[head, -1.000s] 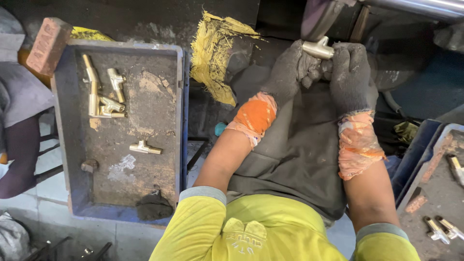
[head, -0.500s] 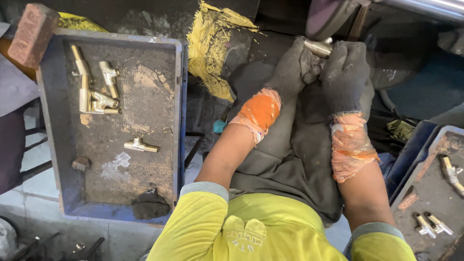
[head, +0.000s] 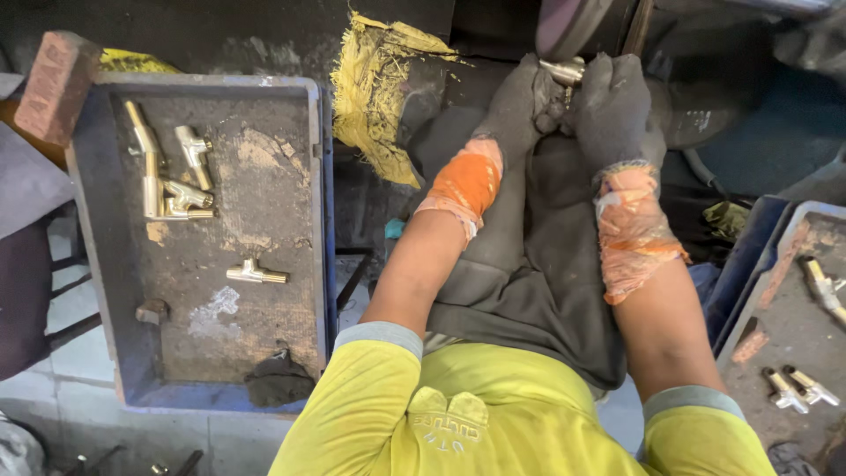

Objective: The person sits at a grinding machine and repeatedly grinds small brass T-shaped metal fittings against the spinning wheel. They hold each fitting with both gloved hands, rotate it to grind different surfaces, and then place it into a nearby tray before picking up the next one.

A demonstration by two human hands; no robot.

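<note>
Four brass fittings [head: 176,189] lie in the left tray [head: 97,291]. Both gloved hands, left hand [head: 520,101] and right hand [head: 612,106], pinch another fitting [head: 564,70] against the wheel [head: 564,25]. More wait in the right tray [head: 775,273].

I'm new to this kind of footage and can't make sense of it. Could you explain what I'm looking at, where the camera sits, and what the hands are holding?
The camera sits on a person's head, looking down at their own arms and lap. Both wear dark work gloves with orange cuffs. The left hand and right hand together grip a small brass fitting, held up against a round wheel at the top edge. To the left a blue tray holds more brass fittings. A second tray on the right holds a few more. A frayed yellow cloth lies between.
</note>
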